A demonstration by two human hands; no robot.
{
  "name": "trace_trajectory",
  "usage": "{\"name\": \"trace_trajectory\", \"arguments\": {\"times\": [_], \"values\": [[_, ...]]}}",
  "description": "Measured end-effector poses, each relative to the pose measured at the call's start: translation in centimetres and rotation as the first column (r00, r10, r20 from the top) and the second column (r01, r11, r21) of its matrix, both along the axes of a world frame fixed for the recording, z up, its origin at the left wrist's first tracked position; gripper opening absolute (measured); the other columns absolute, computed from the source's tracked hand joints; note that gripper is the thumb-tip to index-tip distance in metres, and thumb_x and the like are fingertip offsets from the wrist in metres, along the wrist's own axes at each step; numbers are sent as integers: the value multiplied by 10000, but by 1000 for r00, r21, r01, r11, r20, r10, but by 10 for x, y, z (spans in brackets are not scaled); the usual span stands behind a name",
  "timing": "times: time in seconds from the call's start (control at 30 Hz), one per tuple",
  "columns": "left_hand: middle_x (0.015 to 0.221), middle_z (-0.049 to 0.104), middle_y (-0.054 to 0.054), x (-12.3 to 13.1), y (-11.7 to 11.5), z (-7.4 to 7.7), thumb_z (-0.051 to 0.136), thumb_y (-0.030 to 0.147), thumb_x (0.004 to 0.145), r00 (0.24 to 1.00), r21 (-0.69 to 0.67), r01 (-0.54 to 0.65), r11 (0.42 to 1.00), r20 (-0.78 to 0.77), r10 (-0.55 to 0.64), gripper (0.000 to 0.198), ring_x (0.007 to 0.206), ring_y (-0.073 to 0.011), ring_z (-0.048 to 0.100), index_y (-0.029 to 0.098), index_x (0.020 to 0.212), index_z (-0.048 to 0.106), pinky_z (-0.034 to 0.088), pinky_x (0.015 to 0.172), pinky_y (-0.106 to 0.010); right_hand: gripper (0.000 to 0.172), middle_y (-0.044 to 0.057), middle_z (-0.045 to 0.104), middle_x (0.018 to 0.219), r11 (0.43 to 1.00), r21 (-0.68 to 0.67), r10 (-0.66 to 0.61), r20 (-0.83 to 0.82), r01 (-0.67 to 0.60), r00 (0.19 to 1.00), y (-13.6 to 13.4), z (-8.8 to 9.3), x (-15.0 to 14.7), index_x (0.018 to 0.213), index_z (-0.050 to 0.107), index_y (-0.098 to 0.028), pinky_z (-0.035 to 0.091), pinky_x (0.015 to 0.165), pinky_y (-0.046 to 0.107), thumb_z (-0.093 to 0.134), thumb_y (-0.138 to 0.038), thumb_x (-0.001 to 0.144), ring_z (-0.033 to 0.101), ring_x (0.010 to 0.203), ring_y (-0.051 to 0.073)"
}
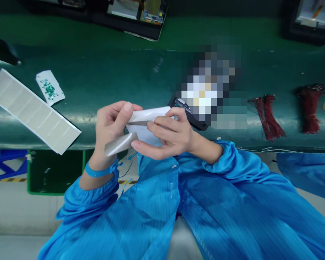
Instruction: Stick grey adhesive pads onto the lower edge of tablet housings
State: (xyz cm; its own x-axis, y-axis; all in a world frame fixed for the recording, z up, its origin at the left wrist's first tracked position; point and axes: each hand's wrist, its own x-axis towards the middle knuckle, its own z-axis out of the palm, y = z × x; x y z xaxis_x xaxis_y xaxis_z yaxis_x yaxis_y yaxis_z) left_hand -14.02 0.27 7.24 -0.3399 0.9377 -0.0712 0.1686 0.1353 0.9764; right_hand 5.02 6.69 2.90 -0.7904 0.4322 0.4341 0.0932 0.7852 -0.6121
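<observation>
Between my two hands, above the table's front edge, is a bent white sticker sheet (147, 134) with a glossy, curled end. My left hand (111, 121) pinches its upper left edge between thumb and fingers. On the other side, my right hand (173, 135) grips the sheet with its fingers bent over the face and the thumb low near the curl. Whether a single label is coming off the sheet cannot be made out. Just beyond my right hand lies a black-framed device (203, 124), mostly blurred out.
A long strip of pale rectangular labels (34, 113) lies at left, beside a white scrap with small green bits (49, 88). Dark red wire bundles (269, 119) rest at right. Opened devices (141, 18) stand along the back. A green bin (56, 171) sits below the table edge.
</observation>
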Motion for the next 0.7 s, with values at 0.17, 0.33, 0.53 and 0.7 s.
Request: {"name": "trace_trajectory", "arguments": {"times": [0.17,0.33,0.53,0.7], "values": [[733,690,-34,-89,48,-29,946,728,754,979,-37,-113,993,-174,105,612,601,-103,479,154,917,813,372,519,-265,573,11,638,977,966,-103,-255,-504,236,825,1,12,20,1558,425,-457,571,813,422,534,-196,1060,642,877,204],[1282,665,-52,-155,76,-25,908,819,769,831,-268,-72,961,-549,-91,1110,1269,-338,595,269,1635,484,428,1230,-746,539,49,592,1084,784,-325,-620,-379,529,687,18,9,88,1557,388,-443,590,822,418,596,-356,1067,643,946,228],[1730,394,-206,-25,69,-52,631,739,1000,583,26,387,922,-781,-223,905,1628,-485,321,104,1628,478,227,1334,-756,720,82,584,1240,621,-389,-782,-241,681,575,30,-28,142,1651,265,-386,600,956,451,631,-464,1035,624,1180,254],[1597,577,-251,85,37,-77,561,421,1043,615,-42,469,882,-702,-360,735,1495,-436,528,72,1673,419,415,1241,-633,833,82,556,1270,600,-458,-789,-206,656,578,45,-44,137,1716,99,-414,591,1027,463,589,-536,1054,608,1266,253]]}}
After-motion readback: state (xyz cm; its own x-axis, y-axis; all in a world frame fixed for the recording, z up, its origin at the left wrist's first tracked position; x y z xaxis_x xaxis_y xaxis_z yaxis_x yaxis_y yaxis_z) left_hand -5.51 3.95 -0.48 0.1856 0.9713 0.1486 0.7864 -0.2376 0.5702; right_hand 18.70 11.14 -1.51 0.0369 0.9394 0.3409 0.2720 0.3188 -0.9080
